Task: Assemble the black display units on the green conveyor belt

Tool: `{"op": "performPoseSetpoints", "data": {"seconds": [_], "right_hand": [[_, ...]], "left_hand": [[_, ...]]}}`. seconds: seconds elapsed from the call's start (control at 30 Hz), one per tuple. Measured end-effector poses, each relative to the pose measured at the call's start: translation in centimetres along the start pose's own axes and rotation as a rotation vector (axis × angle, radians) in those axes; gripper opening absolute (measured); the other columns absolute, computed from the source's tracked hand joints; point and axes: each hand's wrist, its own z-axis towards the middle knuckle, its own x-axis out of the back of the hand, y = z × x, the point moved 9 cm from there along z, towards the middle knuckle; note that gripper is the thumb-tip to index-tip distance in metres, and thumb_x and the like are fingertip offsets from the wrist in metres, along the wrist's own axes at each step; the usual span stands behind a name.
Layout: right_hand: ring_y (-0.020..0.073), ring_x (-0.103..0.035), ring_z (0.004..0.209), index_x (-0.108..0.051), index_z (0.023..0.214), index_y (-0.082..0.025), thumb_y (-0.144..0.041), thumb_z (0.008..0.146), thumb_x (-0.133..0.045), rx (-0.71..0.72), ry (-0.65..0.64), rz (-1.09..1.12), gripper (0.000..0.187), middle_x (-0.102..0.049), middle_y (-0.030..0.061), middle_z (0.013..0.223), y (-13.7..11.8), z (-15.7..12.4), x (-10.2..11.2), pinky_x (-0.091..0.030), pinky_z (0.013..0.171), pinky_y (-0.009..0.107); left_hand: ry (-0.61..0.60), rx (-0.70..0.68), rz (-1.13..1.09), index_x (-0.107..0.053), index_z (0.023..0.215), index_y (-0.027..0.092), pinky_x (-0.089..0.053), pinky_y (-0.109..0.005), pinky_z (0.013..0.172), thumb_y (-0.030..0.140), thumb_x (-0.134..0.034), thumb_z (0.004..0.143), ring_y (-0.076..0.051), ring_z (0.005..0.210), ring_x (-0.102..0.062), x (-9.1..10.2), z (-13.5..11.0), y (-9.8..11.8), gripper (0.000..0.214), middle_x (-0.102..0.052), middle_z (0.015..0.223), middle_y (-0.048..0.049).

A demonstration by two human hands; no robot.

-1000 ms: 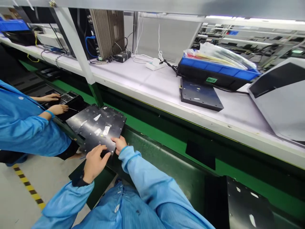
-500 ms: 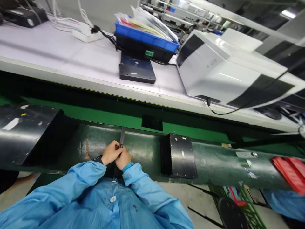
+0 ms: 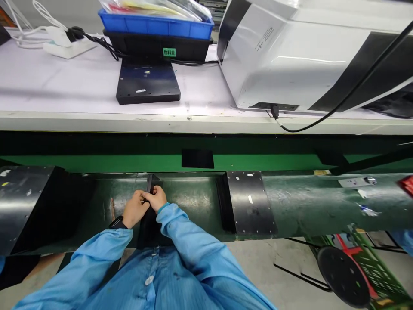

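A black plate is turned nearly on edge in front of my body, its narrow dark edge rising above my fingers. My left hand is closed at its left side, fingertips pinched near the upper part. From the right, my right hand is closed on the same plate, with its thumb meeting the left fingertips. Whether something small sits between the fingers is hidden. Under the hands runs a long green-topped surface. To the right on it lies a similar black block with small screws.
Another black block lies at the far left. On the white shelf behind stand a flat black case, a blue bin of plastic bags, a power strip and a white machine. A round stool is below right.
My view has levelled and moved closer to the shelf. The black plate now shows more of its broad dark side, and my right hand has moved higher beside my left.
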Motion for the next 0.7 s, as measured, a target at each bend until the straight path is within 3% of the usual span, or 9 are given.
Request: {"op": "performPoseSetpoints", "data": {"seconds": [0.13, 0.23, 0.3, 0.4, 0.47, 0.53, 0.6, 0.7], "right_hand": [[0.0145, -0.058, 0.068, -0.06, 0.088, -0.02, -0.034, 0.052, -0.087, -0.023, -0.03, 0.081, 0.048, -0.065, -0.0054, 0.076, 0.8, 0.5, -0.6, -0.047, 0.065, 0.027], [0.0145, -0.057, 0.067, -0.06, 0.087, -0.02, -0.033, 0.053, -0.084, -0.005, -0.044, 0.168, 0.044, -0.063, -0.0058, 0.073, 0.6, 0.8, 1.4, -0.047, 0.066, 0.027], [0.0162, -0.059, 0.069, -0.062, 0.088, -0.021, -0.036, 0.058, -0.078, 0.025, -0.023, 0.19, 0.037, -0.064, -0.0049, 0.072, 0.4, 0.9, 4.7, -0.048, 0.068, 0.028], [0.0213, -0.066, 0.082, -0.069, 0.097, -0.02, -0.041, 0.07, -0.067, 0.043, 0.083, -0.01, 0.034, -0.071, -0.0002, 0.084, 0.2, 0.6, 12.6, -0.052, 0.077, 0.031], [0.0247, -0.069, 0.097, -0.073, 0.107, -0.019, -0.041, 0.079, -0.062, -0.002, 0.228, -0.312, 0.038, -0.075, 0.0053, 0.101, 0.6, -0.5, 18.7, -0.054, 0.089, 0.034], [0.0282, -0.067, 0.115, -0.072, 0.118, -0.015, -0.037, 0.084, -0.063, -0.095, 0.364, -0.651, 0.042, -0.074, 0.0127, 0.118, 1.5, -2.3, 23.6, -0.05, 0.103, 0.037], [0.0313, -0.064, 0.125, -0.069, 0.127, -0.011, -0.034, 0.083, -0.069, -0.232, 0.367, -0.883, 0.05, -0.071, 0.0181, 0.125, 3.4, -4.3, 25.5, -0.047, 0.111, 0.038], [0.0321, -0.067, 0.121, -0.067, 0.133, -0.011, -0.037, 0.08, -0.077, -0.293, 0.221, -0.974, 0.06, -0.072, 0.0177, 0.122, 6.3, -6.5, 23.7, -0.051, 0.106, 0.038]], "left_hand": [[-0.03, -0.023, 0.034, -0.049, 0.122, 0.026, -0.049, -0.03, 0.069, 0.026, -0.058, 0.08, -0.023, 0.077, -0.073, -0.9, -0.6, 0.7, 0.043, -0.077, 0.091, -0.0019], [0.004, -0.027, 0.102, -0.048, 0.126, 0.025, -0.05, -0.031, 0.072, 0.028, -0.057, 0.082, -0.026, 0.084, -0.074, -0.4, -0.2, 0.0, 0.045, -0.078, 0.092, -0.0036], [0.061, 0.068, 0.139, -0.049, 0.128, 0.024, -0.051, -0.032, 0.073, 0.029, -0.057, 0.083, -0.026, 0.085, -0.075, 1.2, 0.9, -3.2, 0.046, -0.078, 0.097, -0.0055], [0.072, 0.289, 0.153, -0.052, 0.129, 0.022, -0.053, -0.033, 0.075, 0.031, -0.057, 0.083, -0.026, 0.084, -0.075, 2.8, 3.1, -11.1, 0.047, -0.079, 0.1, -0.0072], [0.039, 0.369, 0.175, -0.054, 0.129, 0.021, -0.056, -0.035, 0.082, 0.034, -0.059, 0.082, -0.028, 0.095, -0.076, 2.2, 4.4, -15.8, 0.048, -0.078, 0.108, -0.01], [-0.01, 0.382, 0.22, -0.059, 0.125, 0.018, -0.056, -0.039, 0.095, 0.038, -0.062, 0.081, -0.033, 0.113, -0.072, 0.3, 4.9, -18.9, 0.049, -0.074, 0.122, -0.0151], [-0.035, 0.367, 0.271, -0.062, 0.123, 0.016, -0.052, -0.044, 0.105, 0.044, -0.064, 0.08, -0.039, 0.128, -0.064, -1.9, 4.7, -20.4, 0.052, -0.068, 0.134, -0.0203], [-0.01, 0.366, 0.312, -0.062, 0.129, 0.016, -0.047, -0.052, 0.111, 0.049, -0.066, 0.079, -0.044, 0.137, -0.055, -3.8, 4.2, -20.5, 0.059, -0.062, 0.14, -0.0237]]}}
